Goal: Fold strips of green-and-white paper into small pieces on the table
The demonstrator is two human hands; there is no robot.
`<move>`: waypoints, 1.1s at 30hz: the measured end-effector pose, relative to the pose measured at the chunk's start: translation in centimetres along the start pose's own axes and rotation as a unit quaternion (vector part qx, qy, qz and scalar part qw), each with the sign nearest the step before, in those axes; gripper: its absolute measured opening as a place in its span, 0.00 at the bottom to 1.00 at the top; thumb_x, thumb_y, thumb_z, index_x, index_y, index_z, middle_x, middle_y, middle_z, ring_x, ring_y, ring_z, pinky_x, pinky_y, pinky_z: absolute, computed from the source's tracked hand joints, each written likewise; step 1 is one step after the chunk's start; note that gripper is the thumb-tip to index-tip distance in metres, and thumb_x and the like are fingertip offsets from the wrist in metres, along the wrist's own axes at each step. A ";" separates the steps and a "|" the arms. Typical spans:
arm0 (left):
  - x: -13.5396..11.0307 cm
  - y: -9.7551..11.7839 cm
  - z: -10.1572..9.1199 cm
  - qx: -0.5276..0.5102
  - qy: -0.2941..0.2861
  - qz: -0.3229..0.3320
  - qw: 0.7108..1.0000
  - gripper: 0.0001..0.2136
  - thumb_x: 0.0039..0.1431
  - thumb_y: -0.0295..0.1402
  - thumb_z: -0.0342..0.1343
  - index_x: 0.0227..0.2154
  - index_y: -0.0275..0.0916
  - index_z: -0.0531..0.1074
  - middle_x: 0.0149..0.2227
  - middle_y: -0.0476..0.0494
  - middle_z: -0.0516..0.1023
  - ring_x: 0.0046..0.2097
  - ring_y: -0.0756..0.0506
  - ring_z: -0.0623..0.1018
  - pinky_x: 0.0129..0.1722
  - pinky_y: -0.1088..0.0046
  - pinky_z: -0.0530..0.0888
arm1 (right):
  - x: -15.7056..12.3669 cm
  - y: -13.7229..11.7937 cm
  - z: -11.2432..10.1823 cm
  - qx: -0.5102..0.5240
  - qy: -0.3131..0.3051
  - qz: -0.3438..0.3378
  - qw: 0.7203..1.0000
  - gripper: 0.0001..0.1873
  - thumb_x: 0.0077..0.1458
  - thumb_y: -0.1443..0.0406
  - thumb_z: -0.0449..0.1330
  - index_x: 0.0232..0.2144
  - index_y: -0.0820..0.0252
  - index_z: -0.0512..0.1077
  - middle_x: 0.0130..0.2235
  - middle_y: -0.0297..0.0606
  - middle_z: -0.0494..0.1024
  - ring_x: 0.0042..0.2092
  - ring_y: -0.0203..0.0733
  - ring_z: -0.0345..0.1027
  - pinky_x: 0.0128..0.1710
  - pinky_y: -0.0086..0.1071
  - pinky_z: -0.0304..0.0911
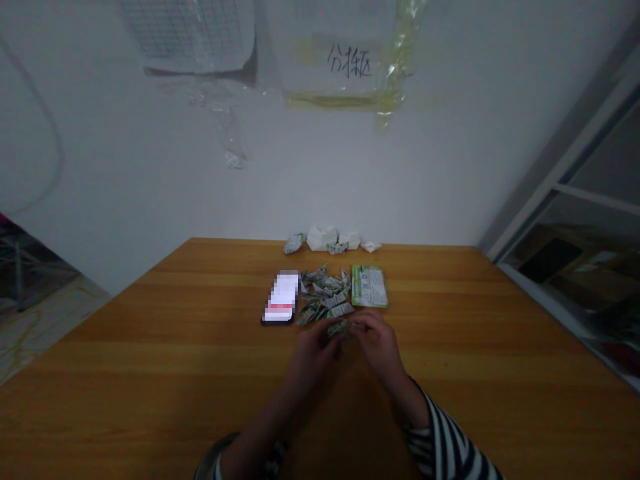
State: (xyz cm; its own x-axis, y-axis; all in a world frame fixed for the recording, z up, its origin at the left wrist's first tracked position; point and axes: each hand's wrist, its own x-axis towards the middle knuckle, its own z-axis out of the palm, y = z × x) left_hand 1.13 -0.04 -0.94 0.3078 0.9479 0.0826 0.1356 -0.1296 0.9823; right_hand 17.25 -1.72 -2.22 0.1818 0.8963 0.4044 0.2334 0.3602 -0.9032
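My left hand (314, 347) and my right hand (379, 339) meet above the table, just in front of a small pile. Between their fingertips is a small grey-and-green printed wrapper (337, 328). Fingers of both hands pinch it, and they partly cover it; whether anything is inside cannot be made out. Right behind the hands lies a pile of similar crumpled printed wrappers (325, 290). Nearest to my right hand, a flat green-edged printed packet (370, 287) rests beside the pile.
A phone (281, 298) with a lit, blurred screen lies left of the pile on the wooden table (150, 347). Along the wall stand crumpled white tissues (321, 238) and another crumpled printed wrapper (294, 243). A glass-fronted cabinet (575, 247) is on the right.
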 end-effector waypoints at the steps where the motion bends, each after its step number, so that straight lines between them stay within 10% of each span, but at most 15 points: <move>1: 0.0 0.1 0.0 -0.026 0.011 0.000 1.000 0.17 0.53 0.38 0.59 0.45 0.38 0.71 0.21 0.52 0.74 0.22 0.49 0.73 0.23 0.77 0.70 | 0.1 0.1 -0.1 0.009 0.023 0.003 1.000 0.04 0.50 0.64 0.64 0.26 0.57 0.77 0.32 0.37 0.75 0.37 0.44 0.68 0.36 0.32 0.63; 7: 0.2 0.8 -0.3 -0.039 0.002 0.025 0.999 0.16 0.57 0.42 0.55 0.20 0.36 0.71 0.17 0.52 0.68 0.20 0.52 0.68 0.21 0.80 0.65 | -0.1 0.5 0.2 0.195 0.003 0.137 0.971 0.12 0.48 0.56 0.66 0.28 0.59 0.76 0.26 0.34 0.76 0.28 0.39 0.67 0.29 0.29 0.61; 14: 0.3 0.7 -0.3 -0.016 -0.011 0.025 1.000 0.18 0.57 0.43 0.54 0.17 0.36 0.68 0.15 0.54 0.63 0.18 0.54 0.64 0.19 0.80 0.62 | -0.1 1.4 0.4 0.228 -0.038 0.144 0.962 0.13 0.47 0.56 0.67 0.25 0.60 0.74 0.19 0.29 0.70 0.21 0.32 0.58 0.21 0.24 0.52; 26: 0.6 -0.6 -0.8 0.040 0.009 0.083 0.996 0.14 0.57 0.31 0.54 0.43 0.38 0.79 0.26 0.48 0.72 0.24 0.51 0.72 0.25 0.77 0.71 | 0.5 -0.4 -1.3 0.152 -0.095 0.076 0.981 0.17 0.56 0.55 0.60 0.45 0.54 0.77 0.46 0.40 0.79 0.46 0.47 0.72 0.44 0.35 0.68; 33: 0.7 -0.7 -1.3 0.049 0.008 0.103 0.993 0.14 0.53 0.29 0.58 0.42 0.43 0.79 0.27 0.47 0.73 0.25 0.51 0.73 0.25 0.77 0.70 | 0.5 -0.5 -1.7 0.047 -0.089 -0.015 0.995 0.11 0.48 0.67 0.66 0.36 0.54 0.81 0.35 0.39 0.83 0.34 0.42 0.76 0.33 0.30 0.70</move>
State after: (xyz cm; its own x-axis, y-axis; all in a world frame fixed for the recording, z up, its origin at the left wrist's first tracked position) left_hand 0.09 1.12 -1.33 0.3232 0.9027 0.2842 0.1629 -0.3489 0.9229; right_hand 18.88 -1.91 -1.33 0.0015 0.9132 0.4075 0.1439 0.4030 -0.9038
